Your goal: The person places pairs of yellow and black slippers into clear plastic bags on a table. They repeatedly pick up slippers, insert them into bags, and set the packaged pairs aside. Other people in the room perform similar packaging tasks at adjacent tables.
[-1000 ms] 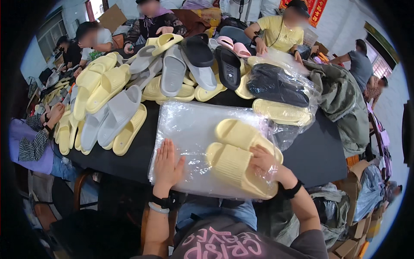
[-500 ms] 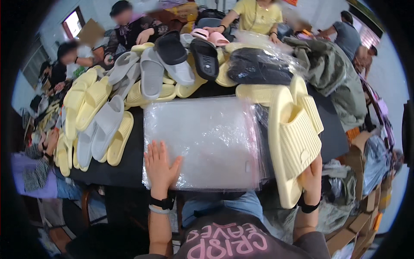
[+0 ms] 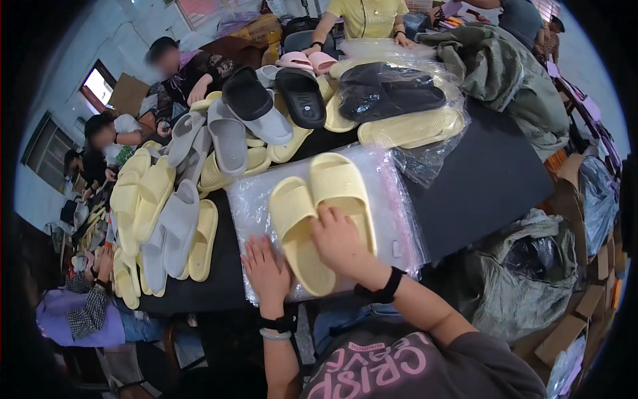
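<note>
A pair of pale yellow ribbed slippers [image 3: 292, 199] lies side by side, soles down, over a stack of clear plastic bags [image 3: 392, 219] on the black table. My right hand [image 3: 339, 236] is closed on the slippers where their inner edges meet, with the fingertips partly hidden from me. Fingers stretched out, my left hand [image 3: 267, 269] rests flat on the lower left corner of the stack, close beside the left slipper. The bags have a pinkish strip along their right edge.
Grey and yellow slippers [image 3: 176, 226] pile up at the left. Bagged dark slippers [image 3: 392, 93] and bagged yellow ones [image 3: 415, 130] lie at the far side. A green-grey sack [image 3: 525, 266] stands to the right. Several people work around the table.
My right hand has carried the yellow slippers from the right side leftward onto the bag stack. My left hand still lies on the bags. The whole view has turned somewhat.
</note>
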A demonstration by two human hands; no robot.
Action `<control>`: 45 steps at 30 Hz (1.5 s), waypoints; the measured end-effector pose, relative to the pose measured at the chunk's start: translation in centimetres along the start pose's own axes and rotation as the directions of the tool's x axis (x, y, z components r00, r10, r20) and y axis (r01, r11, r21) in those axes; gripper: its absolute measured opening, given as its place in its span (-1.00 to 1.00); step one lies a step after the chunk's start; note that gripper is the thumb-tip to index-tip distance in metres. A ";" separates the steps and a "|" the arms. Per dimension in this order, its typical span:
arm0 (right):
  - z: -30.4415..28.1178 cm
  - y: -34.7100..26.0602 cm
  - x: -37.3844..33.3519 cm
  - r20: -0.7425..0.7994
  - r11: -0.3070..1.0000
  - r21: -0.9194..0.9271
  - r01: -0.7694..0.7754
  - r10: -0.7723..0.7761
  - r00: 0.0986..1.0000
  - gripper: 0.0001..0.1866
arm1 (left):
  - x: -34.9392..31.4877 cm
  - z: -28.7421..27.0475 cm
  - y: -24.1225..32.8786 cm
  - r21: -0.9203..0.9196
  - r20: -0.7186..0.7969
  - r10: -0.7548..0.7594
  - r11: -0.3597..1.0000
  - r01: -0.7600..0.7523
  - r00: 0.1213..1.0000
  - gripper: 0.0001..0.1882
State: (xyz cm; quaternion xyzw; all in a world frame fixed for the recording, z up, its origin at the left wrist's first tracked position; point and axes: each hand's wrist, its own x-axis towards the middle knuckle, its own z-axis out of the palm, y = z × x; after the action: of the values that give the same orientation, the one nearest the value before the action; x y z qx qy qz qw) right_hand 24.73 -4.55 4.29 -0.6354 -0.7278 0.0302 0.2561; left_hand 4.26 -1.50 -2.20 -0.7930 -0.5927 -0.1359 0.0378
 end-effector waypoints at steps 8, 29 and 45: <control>-4.0 4.7 -6.4 -0.144 0.922 0.385 0.029 0.029 0.989 -0.42 | -0.2 -1.1 -1.3 -0.319 -0.171 -0.038 0.948 -0.019 0.985 -0.44; -2.0 7.4 -9.5 -0.126 0.831 0.548 -0.094 0.193 0.973 -0.42 | 3.2 -6.8 9.0 -0.315 -0.015 0.387 0.873 -0.372 0.922 -0.53; -2.5 6.7 -9.1 0.033 0.961 0.278 0.003 -0.013 0.999 -0.43 | 0.2 -3.5 6.1 -0.133 -0.009 0.340 0.932 -0.338 0.940 -0.45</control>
State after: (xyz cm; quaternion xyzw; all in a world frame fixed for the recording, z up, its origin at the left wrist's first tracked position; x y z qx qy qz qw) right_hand 32.44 -12.52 0.95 -0.5897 -0.7231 0.1418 0.3304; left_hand 9.53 -3.89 1.84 -0.8850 -0.4370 -0.1609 0.0038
